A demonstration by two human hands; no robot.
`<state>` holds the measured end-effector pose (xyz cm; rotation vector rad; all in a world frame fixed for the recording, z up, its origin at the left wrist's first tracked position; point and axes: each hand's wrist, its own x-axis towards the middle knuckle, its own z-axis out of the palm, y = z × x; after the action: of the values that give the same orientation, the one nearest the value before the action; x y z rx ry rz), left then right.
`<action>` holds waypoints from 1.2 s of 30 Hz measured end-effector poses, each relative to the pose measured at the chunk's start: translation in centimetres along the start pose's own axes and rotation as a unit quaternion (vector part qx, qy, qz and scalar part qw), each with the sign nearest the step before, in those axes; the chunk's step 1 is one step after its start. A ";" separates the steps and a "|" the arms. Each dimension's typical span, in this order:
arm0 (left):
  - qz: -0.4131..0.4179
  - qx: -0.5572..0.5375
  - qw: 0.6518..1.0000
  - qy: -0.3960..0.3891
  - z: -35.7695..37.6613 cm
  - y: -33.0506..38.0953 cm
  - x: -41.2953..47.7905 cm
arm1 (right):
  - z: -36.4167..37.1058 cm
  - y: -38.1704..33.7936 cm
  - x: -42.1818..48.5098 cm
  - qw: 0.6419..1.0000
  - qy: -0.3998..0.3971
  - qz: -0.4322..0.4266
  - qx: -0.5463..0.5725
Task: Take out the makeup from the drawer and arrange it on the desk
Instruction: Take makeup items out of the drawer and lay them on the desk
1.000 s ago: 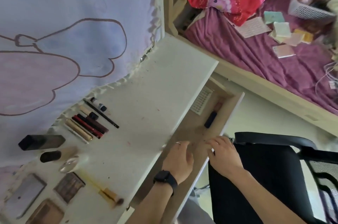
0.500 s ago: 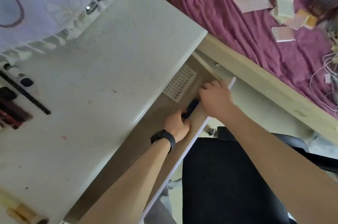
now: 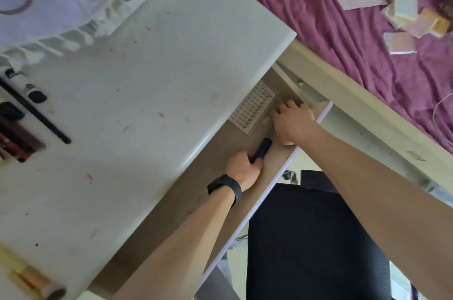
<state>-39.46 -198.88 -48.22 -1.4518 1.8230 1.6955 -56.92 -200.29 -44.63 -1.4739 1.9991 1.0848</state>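
The desk (image 3: 147, 116) overhangs the drawer (image 3: 186, 201), leaving a narrow strip open above. A tray (image 3: 252, 108) lies at its far end; a chair (image 3: 306, 238) stands just in front.

Desk (image 3: 147, 74): white, stained top, overhanging the drawer (image 3: 186, 199).
On desk: black pencil (image 3: 36, 114), capped bottle (image 3: 34, 95) and dark tubes (image 3: 17, 138), well left of the drawer.
In drawer: white ridged tray (image 3: 252, 108); dark tube (image 3: 262, 150), gripped by the left hand (image 3: 244, 171).
Bed (image 3: 343, 42): right of the drawer, carrying pastel boxes (image 3: 404, 5).

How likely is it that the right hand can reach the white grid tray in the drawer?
Probably yes: the right hand lies beside the white grid tray in the open drawer, nothing between them.
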 end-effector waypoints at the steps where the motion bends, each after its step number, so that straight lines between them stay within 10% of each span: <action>1: -0.004 -0.012 1.000 -0.006 -0.3 -0.2 -0.4 | -0.1 -0.1 -0.1 1.000 -0.003 0.001 -0.001; 17: -0.039 -0.122 0.992 0.002 -5.0 -2.2 -8.1 | -1.2 -2.4 -6.3 0.988 0.073 -0.057 0.121; 23: -0.034 -0.219 0.975 0.005 -7.7 -3.4 -13.3 | -2.0 -4.9 -14.8 0.769 0.094 -0.085 0.626; 28: 0.009 -0.257 0.963 0.082 -12.6 -3.3 -17.1 | -3.1 -9.5 -18.9 0.606 0.107 -0.035 0.787; 32: 0.008 -0.255 0.944 0.207 -17.3 -3.5 -17.7 | -5.9 -13.0 -19.1 0.557 0.092 -0.038 0.824; 36: -0.027 -0.157 0.948 0.276 -22.0 -4.0 -16.1 | -9.1 -15.3 -16.7 0.596 0.084 -0.059 0.797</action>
<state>-19.58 -209.40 -32.34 -2.2767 1.7804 1.7304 -35.95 -199.48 -32.21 -0.5324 1.7496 -0.9585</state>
